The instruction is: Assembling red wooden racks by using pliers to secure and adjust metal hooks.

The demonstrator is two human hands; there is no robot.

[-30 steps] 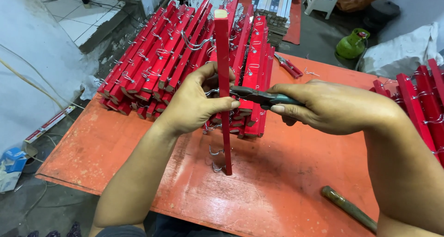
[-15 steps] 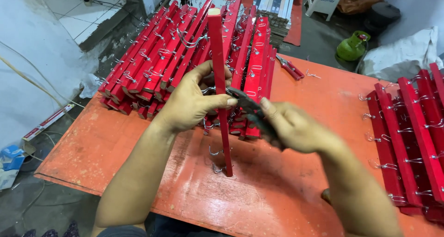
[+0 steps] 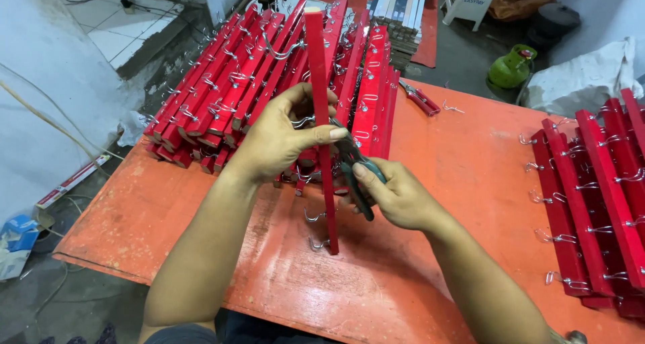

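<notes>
My left hand [image 3: 279, 139] grips a long red wooden strip [image 3: 320, 82] that stands nearly upright on the red table [image 3: 463, 162]. Small metal hooks [image 3: 314, 216] stick out of the strip's lower part. My right hand [image 3: 400, 196] holds dark-handled pliers [image 3: 354, 173], whose jaws reach the strip just beside my left thumb. Both hands meet at the middle of the strip.
A big pile of red hooked strips [image 3: 248, 82] lies behind my hands at the table's far left. More hooked strips [image 3: 598, 196] lie in a row at the right. Red-handled pliers [image 3: 420, 99] rest on the far edge. A green gas cylinder [image 3: 510, 67] stands on the floor.
My right hand with the pliers has swung from pointing left across the strip to a lower position close beside it. The left hand keeps its hold on the strip.
</notes>
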